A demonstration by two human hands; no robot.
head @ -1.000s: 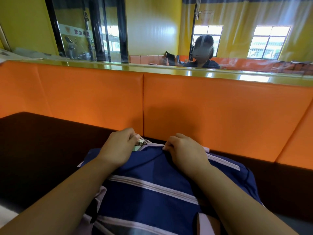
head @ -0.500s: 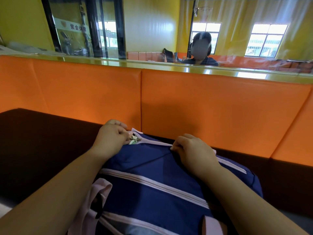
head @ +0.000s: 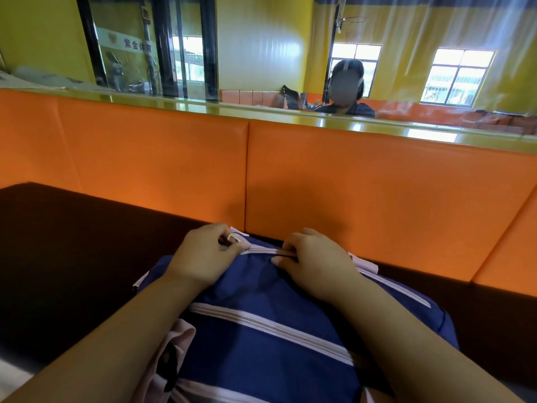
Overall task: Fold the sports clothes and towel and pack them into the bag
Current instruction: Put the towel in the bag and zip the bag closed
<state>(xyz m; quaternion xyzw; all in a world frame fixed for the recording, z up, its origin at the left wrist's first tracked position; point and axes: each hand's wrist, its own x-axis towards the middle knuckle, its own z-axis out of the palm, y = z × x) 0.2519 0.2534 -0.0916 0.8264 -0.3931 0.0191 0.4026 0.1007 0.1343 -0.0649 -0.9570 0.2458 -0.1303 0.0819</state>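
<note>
A blue bag (head: pixel 261 344) with pale pink zipper bands and straps lies on the dark bench seat in front of me. My left hand (head: pixel 203 254) pinches the zipper pull (head: pixel 234 238) at the bag's far left end. My right hand (head: pixel 313 260) presses on the top and pinches the fabric beside the top zipper (head: pixel 261 251). That zipper looks closed between my hands. No clothes or towel show; the bag's inside is hidden.
The dark brown seat (head: pixel 72 242) runs left and right of the bag. An orange padded backrest (head: pixel 348 184) rises just behind it, with a glossy ledge on top. Beyond glass, a person (head: pixel 345 91) sits facing me.
My left hand has drawn the zipper pull leftward to the bag's far end, closing the gap where something greenish showed. My right hand stayed on the bag's top.
</note>
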